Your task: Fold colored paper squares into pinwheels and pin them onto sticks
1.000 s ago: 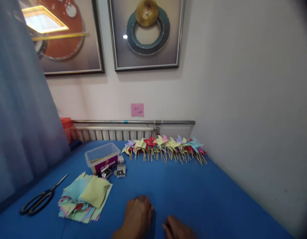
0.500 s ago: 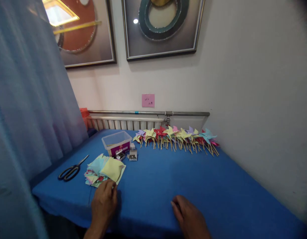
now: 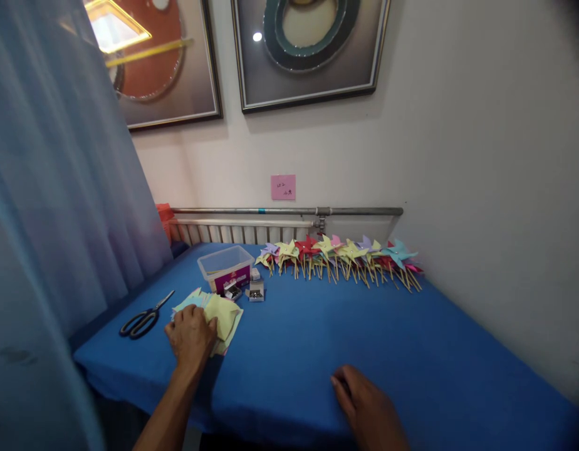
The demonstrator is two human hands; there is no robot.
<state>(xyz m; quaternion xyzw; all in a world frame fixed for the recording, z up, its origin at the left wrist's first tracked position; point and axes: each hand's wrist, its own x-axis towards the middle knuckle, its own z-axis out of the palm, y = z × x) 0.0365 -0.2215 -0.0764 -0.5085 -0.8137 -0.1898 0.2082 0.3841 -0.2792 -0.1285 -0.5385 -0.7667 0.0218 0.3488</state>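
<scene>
My left hand (image 3: 192,331) rests over a pile of coloured paper pieces (image 3: 221,316), its thumb apart from its fingers; it covers much of the pile. Pale yellow and light blue pieces show around it. My right hand (image 3: 365,401) lies on the blue cloth near the front, fingers curled in towards the thumb; whatever is inside, if anything, is hidden. Black-handled scissors (image 3: 141,322) lie left of the pile. Behind it are a small open box of metal bits (image 3: 256,292) and another small box (image 3: 232,290).
A clear plastic tub (image 3: 226,266) with a purple label stands behind the small boxes. Several paper pinwheels (image 3: 327,250) on sticks lie in a row along the back. The blue tablecloth (image 3: 280,351) meets a wall on the right; a blue curtain (image 3: 59,156) hangs left.
My left hand has moved forward and left, from the pile's near edge onto the papers. My right hand keeps its curled shape on the cloth. The view has shifted slightly.
</scene>
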